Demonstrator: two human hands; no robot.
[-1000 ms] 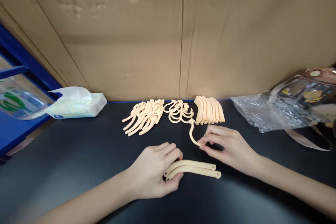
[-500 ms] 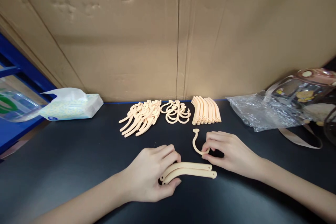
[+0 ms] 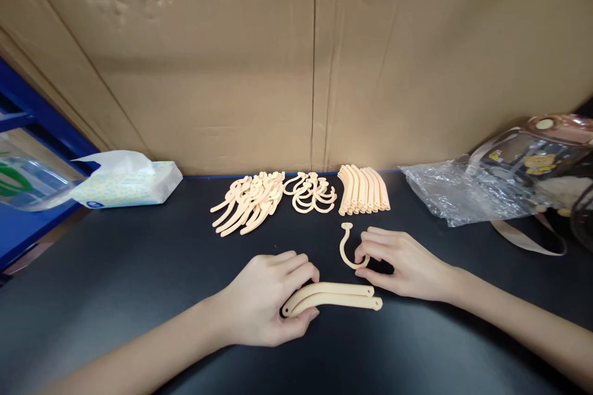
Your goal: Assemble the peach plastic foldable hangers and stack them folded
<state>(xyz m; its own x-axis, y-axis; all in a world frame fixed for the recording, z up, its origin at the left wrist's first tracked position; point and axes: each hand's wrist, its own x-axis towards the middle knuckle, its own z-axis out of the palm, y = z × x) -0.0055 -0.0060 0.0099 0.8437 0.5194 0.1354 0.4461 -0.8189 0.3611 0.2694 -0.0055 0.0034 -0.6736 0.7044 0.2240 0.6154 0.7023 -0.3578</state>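
My left hand (image 3: 269,299) grips the left ends of two curved peach plastic arms (image 3: 338,297) that lie stacked on the black table (image 3: 139,271). My right hand (image 3: 401,262) pinches the lower end of a peach plastic hook (image 3: 345,247), just above the arms' right ends. Behind them lie three groups of the same peach parts: a fanned pile of curved pieces (image 3: 248,200), a heap of hooks (image 3: 310,191) and a neat row of arms (image 3: 364,188).
A cardboard wall (image 3: 296,62) closes off the back of the table. A tissue pack (image 3: 127,182) lies at the back left by a blue rack (image 3: 28,222). A crumpled clear plastic bag (image 3: 463,197) and a transparent bag with a strap (image 3: 542,160) sit at the right.
My right hand has drawn one hook out of the heap toward me and down to the table beside the two arms. My left hand has stayed on the arms.
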